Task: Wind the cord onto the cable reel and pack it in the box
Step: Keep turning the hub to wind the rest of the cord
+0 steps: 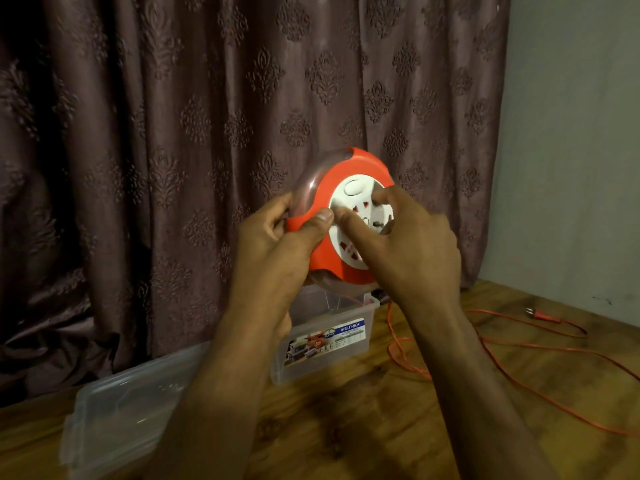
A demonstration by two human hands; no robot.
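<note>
I hold an orange cable reel (pixel 343 168) with a white socket hub up in front of the curtain. My left hand (pixel 277 247) grips its left rim, thumb on the orange face. My right hand (pixel 408 244) rests on the white hub, fingers curled into it. The orange cord (pixel 512 372) hangs from under the reel and lies in loose loops on the wooden table at the right, ending in a plug (pixel 543 315). A clear plastic box (pixel 332 337) with a "MULTI-BOX" label stands open on the table below the reel.
The box's clear lid (pixel 128 407) lies flat on the wooden table (pixel 363 420) at the left front. A patterned brown curtain (pixel 173 133) hangs close behind, and a pale wall (pixel 571 133) closes the right side.
</note>
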